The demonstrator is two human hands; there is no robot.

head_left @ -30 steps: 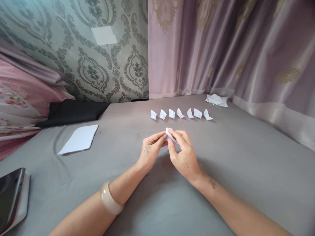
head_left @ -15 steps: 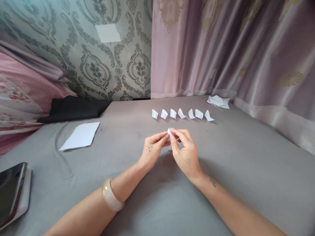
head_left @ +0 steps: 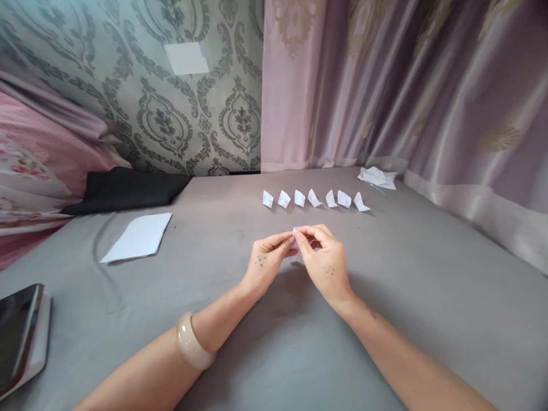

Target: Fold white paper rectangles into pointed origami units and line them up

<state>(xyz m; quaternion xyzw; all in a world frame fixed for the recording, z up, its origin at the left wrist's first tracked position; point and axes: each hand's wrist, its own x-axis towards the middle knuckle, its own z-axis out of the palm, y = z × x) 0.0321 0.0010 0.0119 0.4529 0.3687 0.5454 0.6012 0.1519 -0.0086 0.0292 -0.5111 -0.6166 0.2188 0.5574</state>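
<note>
My left hand (head_left: 266, 261) and my right hand (head_left: 324, 262) meet above the grey bed sheet (head_left: 428, 297), both pinching a small folded piece of white paper (head_left: 296, 231). Only its top corner shows between the fingertips; the rest is hidden by my fingers. Beyond my hands, a row of several small folded white paper pieces (head_left: 314, 199) lies on the sheet. My left wrist wears a pale bangle (head_left: 192, 342).
A flat white paper sheet (head_left: 137, 237) lies at the left. A dark tablet (head_left: 19, 334) rests at the near left edge. Black cloth (head_left: 124, 191) and pink bedding (head_left: 34, 171) sit at the back left. Crumpled white paper (head_left: 377, 176) lies by the curtains (head_left: 406, 85).
My fingers have closed further over the small paper, so less of it shows now. Both hands have shifted slightly away from me.
</note>
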